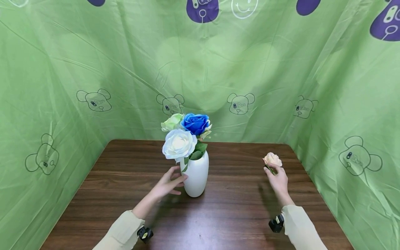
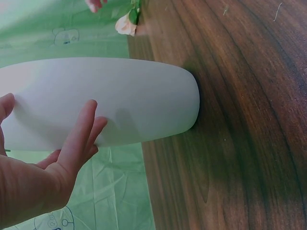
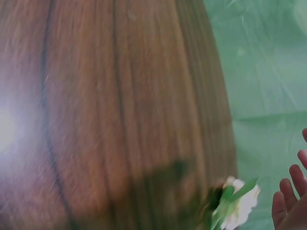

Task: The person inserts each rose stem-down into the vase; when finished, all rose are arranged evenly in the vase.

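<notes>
A white vase (image 1: 196,175) stands upright on the table, holding a blue rose (image 1: 195,124), a pale blue-white rose (image 1: 179,143), a pale green rose (image 1: 173,122) and green leaves. My left hand (image 1: 171,181) is at the vase's left side, fingers spread. Up close in the left wrist view, its extended fingers lie against or just in front of the vase (image 2: 144,103); contact is hard to tell. A pale pink rose (image 1: 273,159) lies on the table at the right. Just over its stem end is my right hand (image 1: 278,180); the right wrist view shows its fingers (image 3: 288,196) loosely bent, apart from the rose (image 3: 240,206).
The brown wooden table (image 1: 131,173) carries the vase and the loose rose. Green cloth (image 1: 200,69) printed with bear faces hangs behind the table and along both sides. A black device (image 1: 145,234) is strapped at each wrist.
</notes>
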`<state>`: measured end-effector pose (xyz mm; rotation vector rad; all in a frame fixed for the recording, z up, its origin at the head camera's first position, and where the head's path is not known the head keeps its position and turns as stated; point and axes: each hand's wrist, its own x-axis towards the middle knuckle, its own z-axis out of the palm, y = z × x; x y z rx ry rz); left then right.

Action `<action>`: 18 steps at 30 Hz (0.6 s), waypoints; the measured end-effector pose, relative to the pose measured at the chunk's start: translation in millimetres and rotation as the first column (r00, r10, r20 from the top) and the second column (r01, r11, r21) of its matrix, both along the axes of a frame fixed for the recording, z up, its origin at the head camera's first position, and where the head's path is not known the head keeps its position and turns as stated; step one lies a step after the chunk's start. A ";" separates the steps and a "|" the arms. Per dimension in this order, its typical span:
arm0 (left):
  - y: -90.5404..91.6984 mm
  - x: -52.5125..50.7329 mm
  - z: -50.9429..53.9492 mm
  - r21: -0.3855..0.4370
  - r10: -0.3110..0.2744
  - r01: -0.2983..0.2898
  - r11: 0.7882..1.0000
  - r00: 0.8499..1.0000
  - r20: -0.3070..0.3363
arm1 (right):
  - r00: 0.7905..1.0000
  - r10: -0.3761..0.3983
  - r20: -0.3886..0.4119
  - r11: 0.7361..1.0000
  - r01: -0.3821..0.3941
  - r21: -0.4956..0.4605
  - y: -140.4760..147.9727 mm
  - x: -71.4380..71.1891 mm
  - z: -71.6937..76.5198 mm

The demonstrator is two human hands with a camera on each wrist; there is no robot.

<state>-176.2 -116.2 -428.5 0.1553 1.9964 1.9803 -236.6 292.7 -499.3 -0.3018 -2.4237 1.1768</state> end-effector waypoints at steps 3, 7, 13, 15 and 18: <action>0.4 1.2 1.8 -0.007 0.000 0.000 1.000 1.000 0.000 | 0.999 -0.029 0.045 1.000 0.029 0.002 9.2 1.1 -7.6; 0.7 0.9 2.2 -0.011 0.000 0.000 1.000 1.000 -0.003 | 0.995 -0.058 0.079 0.998 0.059 -0.005 20.3 2.3 -13.9; -0.7 -2.5 -3.0 0.001 -0.008 0.008 1.000 1.000 -0.008 | 0.982 -0.086 0.167 0.996 0.088 -0.003 32.8 7.9 -20.3; -1.8 -5.1 -8.6 0.007 -0.007 0.007 1.000 1.000 -0.007 | 0.977 -0.085 0.198 0.996 0.088 -0.008 35.7 10.7 -22.5; -3.2 -8.6 -17.3 0.009 0.000 0.000 1.000 1.000 -0.008 | 0.968 -0.076 0.241 0.996 0.083 -0.017 39.4 14.7 -25.9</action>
